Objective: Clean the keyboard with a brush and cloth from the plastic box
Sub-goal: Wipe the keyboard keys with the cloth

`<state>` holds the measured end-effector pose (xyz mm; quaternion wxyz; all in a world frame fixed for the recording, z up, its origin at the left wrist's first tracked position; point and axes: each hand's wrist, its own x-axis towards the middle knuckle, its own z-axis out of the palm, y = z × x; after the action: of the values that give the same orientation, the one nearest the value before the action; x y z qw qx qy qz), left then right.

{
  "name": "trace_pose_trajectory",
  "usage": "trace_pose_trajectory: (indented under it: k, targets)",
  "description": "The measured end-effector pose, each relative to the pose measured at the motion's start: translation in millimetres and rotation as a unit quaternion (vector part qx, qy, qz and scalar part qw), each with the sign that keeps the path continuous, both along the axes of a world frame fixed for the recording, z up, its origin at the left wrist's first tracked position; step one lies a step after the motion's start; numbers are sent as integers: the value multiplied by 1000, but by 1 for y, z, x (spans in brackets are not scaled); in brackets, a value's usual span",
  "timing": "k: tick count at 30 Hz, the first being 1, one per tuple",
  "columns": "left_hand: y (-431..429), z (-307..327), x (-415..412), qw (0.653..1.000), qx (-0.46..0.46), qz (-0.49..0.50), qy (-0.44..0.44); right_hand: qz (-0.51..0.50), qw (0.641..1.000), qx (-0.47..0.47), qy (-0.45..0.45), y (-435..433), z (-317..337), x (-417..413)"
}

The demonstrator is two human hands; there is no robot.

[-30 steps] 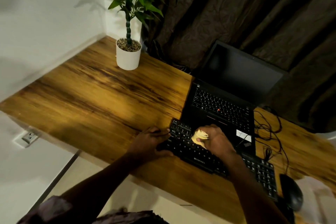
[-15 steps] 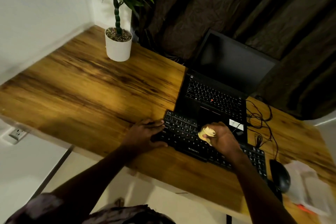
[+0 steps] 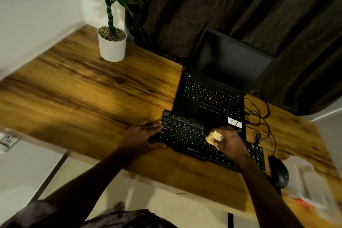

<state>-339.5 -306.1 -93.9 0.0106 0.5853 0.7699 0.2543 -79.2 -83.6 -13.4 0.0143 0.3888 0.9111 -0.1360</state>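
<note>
So, a black full-size plastic keyboard [image 3: 187, 135] is laid across the near part of a brown wood-grain desk [image 3: 83, 89], and both hands are parked on it. The left hand [image 3: 142, 134] is spread flat with the fingers straight, pressed onto the keyboard's left end, and the thumb is laid along the near edge. The right hand [image 3: 230, 142] is curled round a small bunched-up pale yellow cloth [image 3: 212, 136], which is pinched between thumb and fingers and held down at the keys just right of the letter block. The two hands are kept well apart, with most of the letter keys left showing between them.

Just beyond the right hand an open black laptop with a dark screen [image 3: 218, 87] is set. Its front edge is met by the keyboard's far edge, but whether one is sat on top of the other can't be told.

Thin black cables [image 3: 259, 113] are tangled beyond and to the right of the right hand. A black computer mouse [image 3: 279, 171] is seen right of that wrist, just off the keyboard's end. A clear plastic box [image 3: 307, 181] is found just past the mouse, too blurred for the contents to be made out.

Well beyond the left hand a white round pot with a green leafy plant [image 3: 112, 48] is stood.
</note>
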Motion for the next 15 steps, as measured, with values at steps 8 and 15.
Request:
trace_pose_trajectory:
  k: [8,15]
  targets:
    - [1,-2,-1,1000,-13,4,-2,46,999,29,2,-10,3,-22]
    - [1,8,-2,992,-124,-13,-29,-50,999,14,-1,10,-1,37]
